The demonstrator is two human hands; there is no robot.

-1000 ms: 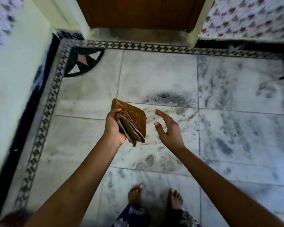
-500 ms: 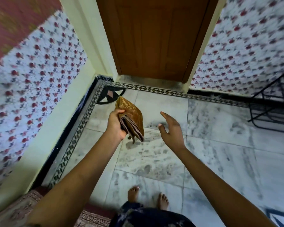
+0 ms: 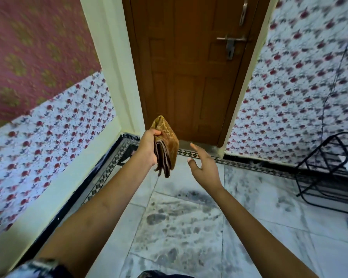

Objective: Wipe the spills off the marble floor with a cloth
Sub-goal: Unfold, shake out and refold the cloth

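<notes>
left hand [image 3: 148,148] grips the folded cloth [image 3: 165,147], hanging lengthwise; spills [image 3: 175,219] lie below it; right hand [image 3: 204,169] spread, empty.

— What sort of place is this?

— A home, by the look of it: a corner of a room or hallway inside a house.

— What tells you so?

— A panelled wooden door [image 3: 189,77] with a metal latch [image 3: 230,44] sits in a cream frame [image 3: 113,67]. The 2 walls beside it carry tiles [image 3: 289,107] printed with small red flowers. Higher up, the left wall [image 3: 28,47] turns pink with a gold pattern.

— And underfoot?

— A grey-veined marble floor [image 3: 269,227], smudged with dark marks, edged by a black-and-white diamond border [image 3: 100,177]. A black wire rack [image 3: 319,167] stands by the right wall.
</notes>
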